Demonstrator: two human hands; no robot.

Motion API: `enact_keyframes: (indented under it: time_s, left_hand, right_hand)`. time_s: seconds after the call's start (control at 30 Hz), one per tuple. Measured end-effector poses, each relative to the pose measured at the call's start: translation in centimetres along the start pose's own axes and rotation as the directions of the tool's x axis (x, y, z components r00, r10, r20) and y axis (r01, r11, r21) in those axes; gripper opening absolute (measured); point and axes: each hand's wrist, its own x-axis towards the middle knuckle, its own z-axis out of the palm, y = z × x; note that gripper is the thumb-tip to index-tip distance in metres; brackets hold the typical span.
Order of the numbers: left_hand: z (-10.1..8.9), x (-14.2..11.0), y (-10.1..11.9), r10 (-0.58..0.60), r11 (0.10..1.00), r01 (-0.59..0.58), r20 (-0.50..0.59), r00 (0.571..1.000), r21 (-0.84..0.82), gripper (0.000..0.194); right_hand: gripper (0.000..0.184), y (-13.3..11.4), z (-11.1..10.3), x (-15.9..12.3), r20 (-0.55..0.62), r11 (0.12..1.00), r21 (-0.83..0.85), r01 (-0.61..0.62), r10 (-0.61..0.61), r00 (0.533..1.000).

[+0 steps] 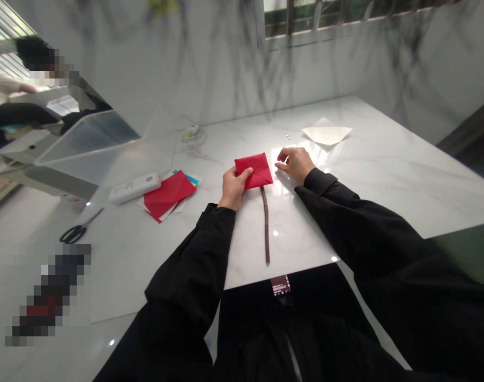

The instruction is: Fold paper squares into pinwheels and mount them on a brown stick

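Red paper already folded into small square with diagonal crease showing, so you look partway through folding; no finished shape yet

Your left hand pinches paper's left corner, thumb on top, fingers closed under edge

Your right hand rests on table just right of paper, fingers curled loosely, holding nothing

Thin brown stick lies just below paper, toward you; spare coloured sheets well left of paper
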Motion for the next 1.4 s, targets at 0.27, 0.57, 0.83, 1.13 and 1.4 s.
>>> enact_keyframes:
  time_s: [0.27, 0.57, 0.83, 1.13, 1.4]
  left_hand:
    - [0.1, 0.0, 0.0, -0.001, 1.000, 0.001, -0.004, 1.000, 0.005, 0.037]
    - [0.1, -0.1, 0.1, -0.008, 1.000, 0.008, 0.005, 1.000, 0.006, 0.039]
    - [0.0, -0.2, 0.0, -0.003, 1.000, 0.003, -0.003, 1.000, 0.018, 0.037]
    - [-0.3, 0.1, -0.2, -0.014, 1.000, 0.014, -0.008, 1.000, -0.018, 0.047]
    - [-0.2, 0.4, -0.2, -0.024, 0.997, 0.021, -0.042, 0.999, -0.070, 0.050]
  right_hand:
    - [0.015, 0.5, 0.8, 0.3, 0.042, 1.000, -0.007, 0.011, -0.010, 0.999]
    - [0.018, 1.1, 1.2, 1.1, 0.012, 1.000, 0.024, -0.003, 0.003, 1.000]
    - [0.022, 2.6, 1.7, 2.9, -0.030, 0.998, -0.013, -0.059, 0.059, 0.998]
    - [0.024, 2.1, 0.7, 2.9, -0.136, 0.997, 0.072, 0.001, 0.008, 0.991]
    - [0.084, -3.6, 1.7, -1.3, -0.129, 0.860, 0.457, 0.228, -0.189, 0.973]
